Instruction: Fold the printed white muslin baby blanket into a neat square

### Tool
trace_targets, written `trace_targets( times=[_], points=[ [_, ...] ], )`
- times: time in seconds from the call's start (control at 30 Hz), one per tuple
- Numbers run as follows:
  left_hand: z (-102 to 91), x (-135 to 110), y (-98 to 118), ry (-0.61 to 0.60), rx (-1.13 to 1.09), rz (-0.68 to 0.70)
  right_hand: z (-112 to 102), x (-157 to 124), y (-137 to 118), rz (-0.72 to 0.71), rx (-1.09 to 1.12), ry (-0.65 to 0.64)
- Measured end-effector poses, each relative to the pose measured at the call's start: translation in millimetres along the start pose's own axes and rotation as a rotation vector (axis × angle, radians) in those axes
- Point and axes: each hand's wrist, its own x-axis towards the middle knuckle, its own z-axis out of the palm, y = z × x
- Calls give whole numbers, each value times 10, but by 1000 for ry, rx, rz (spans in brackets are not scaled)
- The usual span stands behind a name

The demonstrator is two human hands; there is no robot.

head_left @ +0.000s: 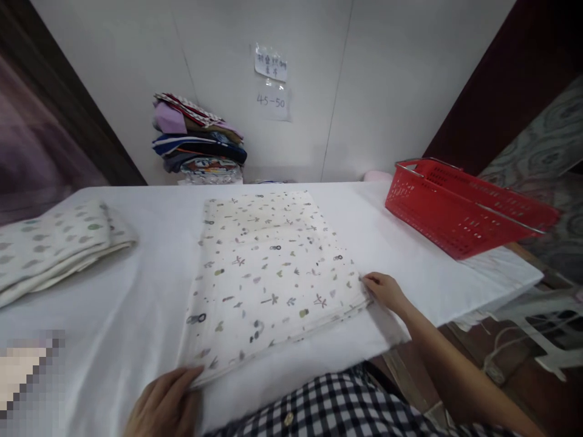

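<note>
A cream cloth [273, 273] printed with small plants and figures lies folded in layers on the white-covered table [136, 255]. At its near left corner my left hand [166, 400] is closed, fingers pressed together on the edge. My right hand [382, 288] pinches the near right corner between thumb and fingers. The cloth's near edge runs between both hands and shows several stacked layers. Slight creases cross its far half.
Another folded cloth [54, 243] with a leaf print lies at the left. A red plastic basket [455, 212] with metal handles stands at the right edge. Behind the table, folded fabrics [200, 139] are stacked by the wall, where paper signs [272, 100] hang.
</note>
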Motion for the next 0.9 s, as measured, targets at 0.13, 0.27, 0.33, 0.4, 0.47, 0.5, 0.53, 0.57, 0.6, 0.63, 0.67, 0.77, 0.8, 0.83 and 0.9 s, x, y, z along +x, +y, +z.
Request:
trace_targets(
  times=[0.13,0.27,0.33,0.4,0.47,0.5,0.53,0.57,0.6,0.63,0.67,0.77,0.8,0.83,0.9],
  points=[
    [-12,8,7,-31,-3,-33,22,-88,15,-46,-66,-27],
    [-27,6,49,-46,-17,-57,55,-110,21,-26,-76,-54],
    [-36,9,76,-45,-9,-57,63,-100,27,8,-90,-51],
    [-46,17,99,-31,0,-49,63,-85,28,27,-112,-52],
    [-54,27,114,-17,4,-55,56,-73,18,22,-100,-58],
    [-57,31,116,-16,4,-56,49,-69,9,16,-70,-56],
    [-58,34,113,-15,2,-56,40,-68,0,11,-26,-52],
    [-57,36,107,-15,1,-50,30,-70,-9,9,22,-42],
    [-55,37,97,-18,2,-40,19,-73,-15,10,58,-31],
    [-51,37,86,-19,5,-28,10,-78,-19,12,75,-22],
    [-48,36,75,-20,8,-21,1,-84,-19,17,74,-18],
    [-45,36,63,-25,6,-22,-12,-110,-12,54,45,-32],
    [-48,37,68,-25,-1,-24,-14,-121,-11,71,65,-41],
    [-52,38,76,-25,-10,-26,-15,-133,-12,87,110,-53],
    [-61,40,94,-25,-19,-40,-19,-156,-17,107,251,-91]
  ],
)
